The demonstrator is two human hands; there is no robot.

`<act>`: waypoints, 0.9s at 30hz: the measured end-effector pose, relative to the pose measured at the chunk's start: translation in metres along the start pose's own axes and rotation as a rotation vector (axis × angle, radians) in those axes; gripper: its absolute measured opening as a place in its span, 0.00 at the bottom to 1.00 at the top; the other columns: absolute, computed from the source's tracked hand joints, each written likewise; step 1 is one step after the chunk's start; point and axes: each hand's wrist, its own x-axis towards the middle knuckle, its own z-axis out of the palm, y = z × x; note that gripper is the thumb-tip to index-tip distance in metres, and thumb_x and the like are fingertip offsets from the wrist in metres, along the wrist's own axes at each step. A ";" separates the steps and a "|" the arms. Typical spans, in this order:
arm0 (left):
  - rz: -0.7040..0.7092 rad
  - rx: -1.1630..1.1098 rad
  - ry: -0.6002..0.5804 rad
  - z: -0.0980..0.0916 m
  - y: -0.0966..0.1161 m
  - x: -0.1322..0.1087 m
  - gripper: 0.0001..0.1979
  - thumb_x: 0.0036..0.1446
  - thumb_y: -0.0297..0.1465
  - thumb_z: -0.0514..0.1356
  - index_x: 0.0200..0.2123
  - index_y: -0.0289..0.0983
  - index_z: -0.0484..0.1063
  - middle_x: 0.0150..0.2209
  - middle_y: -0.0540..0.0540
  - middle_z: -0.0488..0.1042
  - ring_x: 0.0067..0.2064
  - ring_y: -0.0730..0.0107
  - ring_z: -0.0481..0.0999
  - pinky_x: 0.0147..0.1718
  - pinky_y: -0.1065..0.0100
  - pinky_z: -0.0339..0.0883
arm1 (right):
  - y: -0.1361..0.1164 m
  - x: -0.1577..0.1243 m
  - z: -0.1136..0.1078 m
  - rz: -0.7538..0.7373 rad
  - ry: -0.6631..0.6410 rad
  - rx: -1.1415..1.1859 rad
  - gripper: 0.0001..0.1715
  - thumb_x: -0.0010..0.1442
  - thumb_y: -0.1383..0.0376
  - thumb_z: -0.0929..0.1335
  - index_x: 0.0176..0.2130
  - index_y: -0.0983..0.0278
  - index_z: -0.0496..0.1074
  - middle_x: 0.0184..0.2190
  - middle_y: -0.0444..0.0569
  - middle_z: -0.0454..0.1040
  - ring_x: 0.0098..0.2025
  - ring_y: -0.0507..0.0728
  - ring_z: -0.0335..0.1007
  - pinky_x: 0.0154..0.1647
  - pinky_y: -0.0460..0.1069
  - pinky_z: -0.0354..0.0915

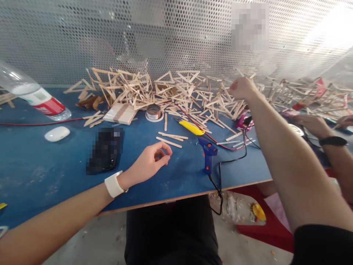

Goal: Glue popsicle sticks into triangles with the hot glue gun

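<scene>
1. Nearest me: black sleeve and right forearm, stretched forward across the table, well off to the right of the left hand.
2. Right hand: out over the piled stick frames, wrist bent. Fingertips hidden, so I can't tell if they grip anything. Long stretch, presumably because the pile sits against the mesh panel.
3. Left hand: resting near the table edge, thumb and index curved toward each other, slim gap, nothing visible between. Hands well apart. Looks like a waiting pose to me.
4. Loose wooden sticks: just beyond the left fingertips; contact unclear. Probably kept there for easy picking.
5. Glue gun: lying right of the left hand, on the near side of the right. Handle points back to the wearer, likely for a quick grab.
6. Yellow cutter: beyond the gun, between both hands, seemingly parked within reach of either.
7. Phone: left of the left hand, with mouse and bottle further left. I'd guess set aside from the work area.
8. Co-worker's hand: right of the right forearm, separate spot.
</scene>
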 end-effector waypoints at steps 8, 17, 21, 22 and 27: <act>-0.006 0.004 -0.004 0.000 0.000 0.000 0.08 0.68 0.37 0.64 0.44 0.38 0.74 0.33 0.50 0.77 0.34 0.70 0.77 0.31 0.71 0.69 | 0.000 0.025 0.016 -0.118 -0.053 -0.061 0.24 0.79 0.54 0.67 0.63 0.67 0.74 0.62 0.56 0.76 0.59 0.61 0.78 0.62 0.62 0.76; -0.015 -0.018 -0.011 0.001 -0.007 0.001 0.08 0.67 0.35 0.65 0.45 0.38 0.74 0.32 0.51 0.77 0.33 0.72 0.75 0.32 0.71 0.69 | -0.005 0.029 0.003 -0.097 0.101 -0.044 0.09 0.73 0.63 0.73 0.50 0.64 0.81 0.50 0.55 0.83 0.52 0.58 0.80 0.62 0.57 0.74; -0.002 -0.004 -0.010 0.001 -0.006 0.002 0.08 0.67 0.36 0.64 0.44 0.38 0.74 0.32 0.50 0.76 0.33 0.71 0.75 0.32 0.71 0.69 | -0.012 0.015 -0.019 -0.136 0.216 0.010 0.11 0.70 0.71 0.71 0.50 0.66 0.83 0.47 0.57 0.85 0.49 0.57 0.80 0.59 0.52 0.71; 0.001 -0.003 -0.009 0.001 -0.006 0.002 0.08 0.66 0.36 0.64 0.44 0.38 0.74 0.32 0.50 0.76 0.33 0.71 0.75 0.31 0.71 0.69 | -0.014 0.011 -0.024 -0.141 0.242 0.021 0.12 0.70 0.71 0.71 0.51 0.65 0.83 0.48 0.57 0.86 0.49 0.57 0.80 0.57 0.51 0.71; 0.011 0.002 -0.012 0.002 -0.004 0.001 0.07 0.66 0.35 0.64 0.43 0.38 0.74 0.32 0.51 0.75 0.33 0.71 0.76 0.31 0.72 0.68 | -0.029 -0.003 -0.036 -0.148 0.356 0.056 0.15 0.72 0.68 0.67 0.53 0.62 0.81 0.50 0.56 0.85 0.48 0.58 0.78 0.53 0.52 0.68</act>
